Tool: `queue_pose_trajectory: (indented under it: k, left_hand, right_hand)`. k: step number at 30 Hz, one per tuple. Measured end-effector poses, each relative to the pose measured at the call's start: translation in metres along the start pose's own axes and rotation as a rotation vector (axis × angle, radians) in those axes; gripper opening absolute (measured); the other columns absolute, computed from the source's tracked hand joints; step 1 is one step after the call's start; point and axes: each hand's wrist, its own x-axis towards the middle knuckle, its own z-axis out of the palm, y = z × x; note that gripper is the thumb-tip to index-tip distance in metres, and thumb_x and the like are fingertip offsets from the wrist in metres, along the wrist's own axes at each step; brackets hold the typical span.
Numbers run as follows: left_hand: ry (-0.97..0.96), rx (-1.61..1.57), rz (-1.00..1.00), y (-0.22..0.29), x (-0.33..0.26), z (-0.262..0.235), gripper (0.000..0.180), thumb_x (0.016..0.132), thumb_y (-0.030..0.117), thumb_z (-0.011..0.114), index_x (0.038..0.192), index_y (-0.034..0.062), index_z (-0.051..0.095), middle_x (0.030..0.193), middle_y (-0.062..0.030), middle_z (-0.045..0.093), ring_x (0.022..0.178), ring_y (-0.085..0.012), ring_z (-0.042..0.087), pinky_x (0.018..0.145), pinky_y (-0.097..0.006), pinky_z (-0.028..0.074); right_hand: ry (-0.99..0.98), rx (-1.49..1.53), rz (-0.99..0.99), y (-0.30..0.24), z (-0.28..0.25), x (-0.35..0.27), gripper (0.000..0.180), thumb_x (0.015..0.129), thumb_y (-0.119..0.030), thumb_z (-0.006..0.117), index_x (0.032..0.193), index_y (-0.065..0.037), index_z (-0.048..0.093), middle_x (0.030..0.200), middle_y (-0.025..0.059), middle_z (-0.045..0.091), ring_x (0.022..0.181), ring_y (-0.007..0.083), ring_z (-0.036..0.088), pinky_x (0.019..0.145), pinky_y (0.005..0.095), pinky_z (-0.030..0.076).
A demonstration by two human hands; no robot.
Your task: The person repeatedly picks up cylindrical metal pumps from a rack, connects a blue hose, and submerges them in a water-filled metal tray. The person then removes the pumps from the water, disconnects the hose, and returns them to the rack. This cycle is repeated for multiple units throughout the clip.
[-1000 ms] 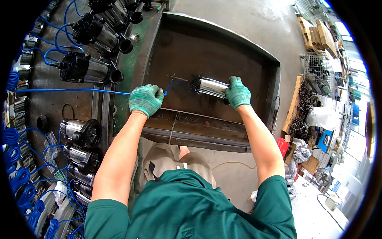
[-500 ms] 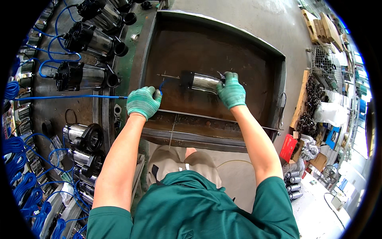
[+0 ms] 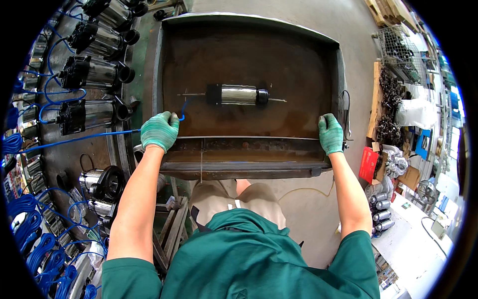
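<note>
Inside a dark metal tank (image 3: 249, 19) with brown liquid lies a silver cylindrical motor (image 3: 238, 94). Black collars cap its ends, and a thin shaft sticks out at each side. My left hand (image 3: 159, 132), in a green knit glove, is closed around a blue cable (image 3: 94, 136) at the tank's left front corner; the cable's short end bends up toward the motor's left end. My right hand (image 3: 330, 133), gloved alike, is apart from the motor. It sits closed at the right front of the tank, by the end of a thin metal strip (image 3: 244, 137); what its fingers hold is hidden.
Several steel pumps (image 3: 89, 114) with black tops and blue cables stand along the left bench. Coiled blue cables (image 3: 45, 249) lie at lower left. A wire basket (image 3: 401, 47), a red box (image 3: 368, 164) and a white table (image 3: 413, 239) are at right.
My right hand has let go of the motor and moved right to the tank's side. The motor now lies level in the tank. My left hand keeps the cable. The whole view has shifted.
</note>
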Motion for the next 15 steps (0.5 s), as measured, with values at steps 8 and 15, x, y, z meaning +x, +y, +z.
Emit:
queue_pose_trajectory:
  k: [8,15]
  left_hand:
    - [0.011,0.013,-0.012,-0.001,0.001,0.003,0.041,0.104,0.043,0.051,0.093,0.0103,0.074,0.096,-0.0185,0.075,0.092,-0.0428,0.07,0.082,-0.053,0.056]
    - [0.031,0.012,0.001,-0.004,0.002,0.009,0.041,0.104,0.043,0.052,0.094,0.0104,0.073,0.096,-0.0201,0.074,0.093,-0.0445,0.069,0.082,-0.054,0.055]
  right_hand:
    - [-0.097,-0.167,0.296,-0.01,0.005,0.016,0.049,0.105,-0.056,0.05,0.106,-0.011,0.069,0.1,0.0255,0.072,0.098,0.0501,0.066,0.083,0.058,0.052]
    - [-0.249,-0.313,0.365,-0.029,-0.003,0.021,0.05,0.106,-0.056,0.045,0.11,-0.014,0.071,0.108,0.0237,0.074,0.105,0.0478,0.068,0.091,0.059,0.053]
